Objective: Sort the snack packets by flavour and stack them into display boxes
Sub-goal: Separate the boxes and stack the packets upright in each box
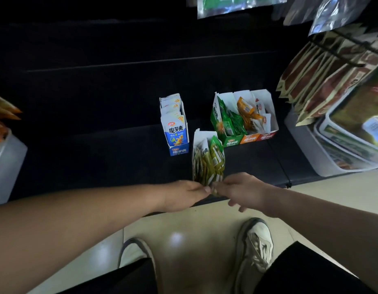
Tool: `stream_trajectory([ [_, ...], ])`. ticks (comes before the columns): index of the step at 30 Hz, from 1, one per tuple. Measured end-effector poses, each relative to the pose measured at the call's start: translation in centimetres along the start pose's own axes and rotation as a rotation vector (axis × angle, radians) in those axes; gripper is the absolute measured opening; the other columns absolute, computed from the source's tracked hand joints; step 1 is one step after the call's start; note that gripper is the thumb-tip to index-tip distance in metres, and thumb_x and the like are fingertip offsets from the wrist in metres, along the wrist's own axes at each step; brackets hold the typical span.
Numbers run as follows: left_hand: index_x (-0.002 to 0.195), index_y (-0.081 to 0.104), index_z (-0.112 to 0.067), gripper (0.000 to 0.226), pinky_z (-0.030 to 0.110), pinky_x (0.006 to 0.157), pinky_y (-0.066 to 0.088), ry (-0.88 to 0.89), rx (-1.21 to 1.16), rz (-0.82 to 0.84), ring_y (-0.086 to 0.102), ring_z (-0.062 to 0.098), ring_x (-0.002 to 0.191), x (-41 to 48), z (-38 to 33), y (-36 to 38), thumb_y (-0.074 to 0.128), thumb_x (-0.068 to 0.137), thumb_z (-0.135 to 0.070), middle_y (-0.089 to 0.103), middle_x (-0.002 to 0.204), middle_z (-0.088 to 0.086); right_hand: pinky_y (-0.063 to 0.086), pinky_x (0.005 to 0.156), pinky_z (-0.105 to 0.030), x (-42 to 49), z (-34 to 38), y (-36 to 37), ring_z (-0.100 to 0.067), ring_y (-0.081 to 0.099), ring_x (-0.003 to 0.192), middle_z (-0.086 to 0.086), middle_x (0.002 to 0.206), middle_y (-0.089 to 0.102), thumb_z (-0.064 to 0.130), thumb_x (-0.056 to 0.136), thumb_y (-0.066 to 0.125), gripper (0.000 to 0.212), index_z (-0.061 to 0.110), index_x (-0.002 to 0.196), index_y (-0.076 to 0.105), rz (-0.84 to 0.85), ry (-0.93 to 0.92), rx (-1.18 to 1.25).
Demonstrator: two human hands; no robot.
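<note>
Five display boxes are standing on a dark shelf (98, 145) as a person is sorting snack packets by flavour. From the left, the left hand (183, 195) is reaching in from the aisle, its thumb and forefinger pinching the near end of the yellow-green packets (209, 168). Behind it, well apart from the hands, the blue box (177, 132) is holding a tidy upright file of blue packets (172, 111). Just to its right and nearer the shelf's front edge, the yellow-green box (197, 143) is carrying the row being worked, its packets fanning slightly. The right hand (241, 192) is meeting the left at that same near end, its upper fingers curling onto the front packet while the lower ones are hanging loose; blur is hiding the exact grip. Farther right, the green box (217, 124), orange box (249, 139) and red box (267, 135) are standing side by side, their packets leaning loosely.

The step in hand appears to be squaring the row. Good practice is probably calling for pinching the front packets together at their lower corners, pushing them back as one block and keeping every face forward. One packet at the back is looking a brighter green and may belong in the green box. With the box sitting close to the edge, any pull toward the aisle is risking a tip.
</note>
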State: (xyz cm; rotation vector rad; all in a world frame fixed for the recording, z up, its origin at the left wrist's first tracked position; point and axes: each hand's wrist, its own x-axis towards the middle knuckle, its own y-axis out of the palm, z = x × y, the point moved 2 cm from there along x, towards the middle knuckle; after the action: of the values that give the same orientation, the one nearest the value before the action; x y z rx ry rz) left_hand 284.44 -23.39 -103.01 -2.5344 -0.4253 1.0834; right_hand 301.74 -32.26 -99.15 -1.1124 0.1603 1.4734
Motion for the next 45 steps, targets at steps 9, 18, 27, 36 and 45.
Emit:
stream_trajectory([
  [9,0.105,0.069,-0.014,0.028,0.034,0.093,0.053,-0.025,0.233,-0.194,0.064,0.023,0.102,-6.7,-5.0,-4.0,0.057,0.103,-0.039,0.069,0.106,0.005,0.049,0.062,-0.036,-7.9,4.5,-2.2,-0.025,0.061,0.074,-0.01,0.085,0.06,0.043,0.101,0.057,0.036,0.008,0.097,0.067,-0.189,0.024,0.209],
  [18,0.098,0.068,-0.026,0.008,0.041,0.096,0.056,-0.044,0.192,-0.365,0.066,0.02,0.101,-6.2,-3.2,-3.6,0.066,0.097,-0.034,0.07,0.106,-0.001,0.057,0.087,-0.054,-10.7,5.2,-1.9,-0.034,0.067,0.091,-0.018,0.101,0.069,0.045,0.103,0.057,0.043,0.007,0.119,0.067,-0.149,0.004,0.226],
  [27,0.134,0.049,-0.031,0.092,0.042,0.095,0.058,-0.108,0.125,-0.319,0.064,0.018,0.114,1.0,-1.6,-3.0,0.086,0.058,-0.066,0.063,0.125,-0.004,0.051,0.069,-0.038,-1.7,1.0,0.3,-0.028,0.062,0.08,-0.009,0.089,0.063,0.036,0.099,0.061,0.024,0.013,0.093,0.059,-0.143,0.144,0.425],
  [36,0.121,0.055,-0.031,0.06,0.04,0.079,0.061,0.008,0.165,-0.48,0.068,0.013,0.091,3.7,-0.5,-2.9,0.081,0.075,-0.059,0.069,0.105,-0.01,0.062,0.068,-0.03,0.7,0.1,0.1,-0.019,0.072,0.083,-0.007,0.095,0.075,0.012,0.097,0.064,0.019,0.021,0.114,0.068,-0.104,0.055,0.643],
  [45,0.158,0.011,-0.034,0.118,0.045,0.099,0.054,0.102,0.481,-0.6,0.041,0.023,0.137,3.7,-2.4,-1.5,0.08,0.068,-0.064,0.027,0.148,-0.006,0.058,0.101,-0.046,2.1,0.6,-1.1,-0.019,0.067,0.124,0.009,0.133,0.07,-0.006,0.099,0.055,0.05,0.026,0.137,0.063,0.004,-0.106,0.975],
])
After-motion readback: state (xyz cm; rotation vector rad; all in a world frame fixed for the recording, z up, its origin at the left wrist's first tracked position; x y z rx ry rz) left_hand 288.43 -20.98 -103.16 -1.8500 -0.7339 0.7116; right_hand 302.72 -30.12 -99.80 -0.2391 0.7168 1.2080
